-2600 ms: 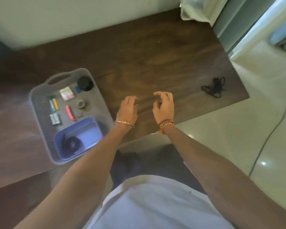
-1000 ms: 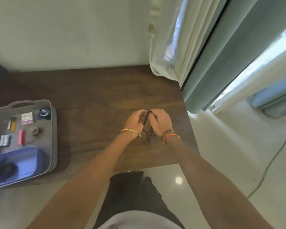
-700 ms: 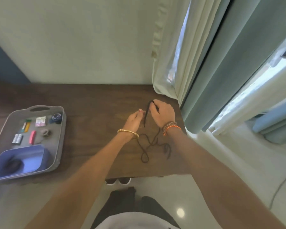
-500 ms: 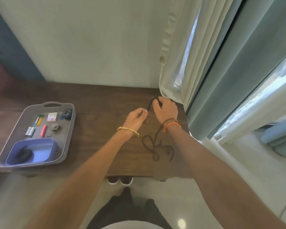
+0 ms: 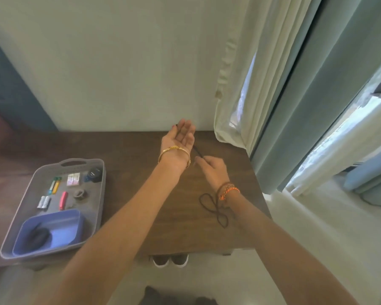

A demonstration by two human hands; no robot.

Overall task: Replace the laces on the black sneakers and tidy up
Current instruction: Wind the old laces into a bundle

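Observation:
A black lace lies in loose loops on the right part of the brown table, and one strand rises to my hands. My left hand is raised palm up with straight fingers, the thumb pressing the lace's end against them. My right hand, just below and to the right, pinches the strand running from the left palm. The white-soled toes of two dark sneakers show on the floor under the table's front edge.
A grey tray on the table's left holds small items and a blue bin with a black coil inside. Pale and teal curtains hang at the right, touching the table's far corner. A wall stands behind.
Both hands went to the lace at the table's right and lifted one end. The left hand has now turned palm up and risen, while the right hand dropped lower with the strand.

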